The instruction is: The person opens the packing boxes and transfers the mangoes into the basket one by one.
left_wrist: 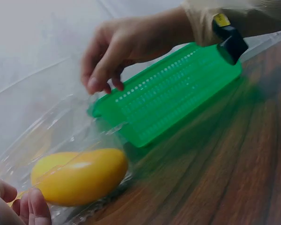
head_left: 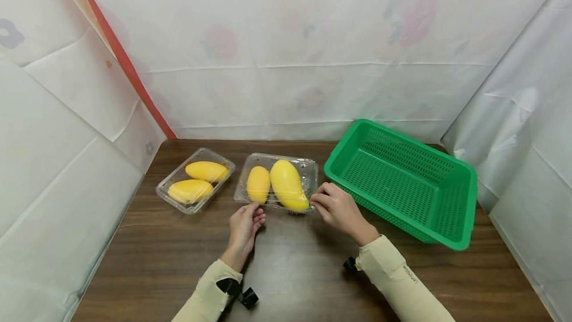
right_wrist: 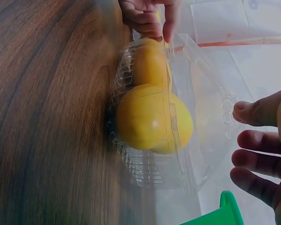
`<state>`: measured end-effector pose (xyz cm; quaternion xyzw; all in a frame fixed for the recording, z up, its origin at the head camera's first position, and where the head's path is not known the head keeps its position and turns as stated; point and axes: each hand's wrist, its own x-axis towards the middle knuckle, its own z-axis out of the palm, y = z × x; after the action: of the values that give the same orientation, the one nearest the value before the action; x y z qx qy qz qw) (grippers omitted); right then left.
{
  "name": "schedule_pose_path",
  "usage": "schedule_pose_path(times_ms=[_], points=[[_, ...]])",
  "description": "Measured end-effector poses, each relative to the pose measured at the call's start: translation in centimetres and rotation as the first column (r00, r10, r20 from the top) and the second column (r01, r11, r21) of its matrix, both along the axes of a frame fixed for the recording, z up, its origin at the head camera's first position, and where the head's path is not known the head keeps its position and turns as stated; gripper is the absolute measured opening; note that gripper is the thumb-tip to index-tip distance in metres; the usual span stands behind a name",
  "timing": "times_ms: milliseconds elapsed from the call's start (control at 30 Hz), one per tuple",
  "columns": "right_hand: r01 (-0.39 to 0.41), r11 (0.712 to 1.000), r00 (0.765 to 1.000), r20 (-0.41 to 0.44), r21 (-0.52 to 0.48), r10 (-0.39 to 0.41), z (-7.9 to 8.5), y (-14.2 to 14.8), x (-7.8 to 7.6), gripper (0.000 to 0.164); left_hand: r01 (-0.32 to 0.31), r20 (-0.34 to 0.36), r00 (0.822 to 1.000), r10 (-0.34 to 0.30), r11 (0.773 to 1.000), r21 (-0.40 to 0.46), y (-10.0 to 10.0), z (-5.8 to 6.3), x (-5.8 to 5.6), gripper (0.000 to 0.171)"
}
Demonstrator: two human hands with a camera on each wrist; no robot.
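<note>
A clear plastic clamshell box (head_left: 309,172) with two yellow mangoes, a smaller one (head_left: 258,184) and a larger one (head_left: 286,182), lies at the middle of the table. Its lid (right_wrist: 210,108) stands partly raised in the right wrist view. My left hand (head_left: 243,225) pinches the front rim between thumb and finger, left of centre. Beside the front right corner is my right hand (head_left: 340,209), fingers bent in the head view. The right wrist view shows its thumb (right_wrist: 257,111) and fingers apart, thumb tip close to the lid, nothing between them.
Another clear box (head_left: 164,191) with two mangoes sits at the left. A green perforated basket (head_left: 466,203) stands at the right, close to my right hand. White sheeting (head_left: 286,98) walls the table's back and sides.
</note>
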<state>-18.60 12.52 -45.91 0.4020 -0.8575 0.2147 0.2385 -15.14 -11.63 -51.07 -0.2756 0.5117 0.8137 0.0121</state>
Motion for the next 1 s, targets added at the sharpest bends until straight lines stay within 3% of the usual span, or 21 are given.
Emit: schedule_pose_path(times_ms=[200, 400, 700, 1000], points=[[-0.003, 1.0, 1.0, 0.01, 0.008, 0.003, -0.1, 0.1, 0.0, 0.006, -0.075, -0.007, 0.997, 0.074, 0.997, -0.028, -1.1, 0.0, -0.1, 0.017], [-0.011, 1.0, 1.0, 0.006, -0.014, 0.011, -0.2, 0.3, 0.0, 0.008, -0.096, -0.004, 0.995, 0.096, 0.994, -0.044, -1.8, -0.1, -0.2, 0.017], [-0.024, 0.999, 1.0, -0.018, -0.037, 0.024, -0.2, 0.5, -0.1, 0.007, -0.084, -0.046, 0.996, 0.08, 0.992, -0.098, -2.1, -0.3, -0.4, 0.016], [0.02, 1.0, 1.0, 0.011, -0.017, -0.02, -0.2, 0.7, 0.0, 0.002, -0.032, -0.055, 0.998, 0.022, 0.984, -0.173, -2.2, -0.8, -0.8, 0.015]])
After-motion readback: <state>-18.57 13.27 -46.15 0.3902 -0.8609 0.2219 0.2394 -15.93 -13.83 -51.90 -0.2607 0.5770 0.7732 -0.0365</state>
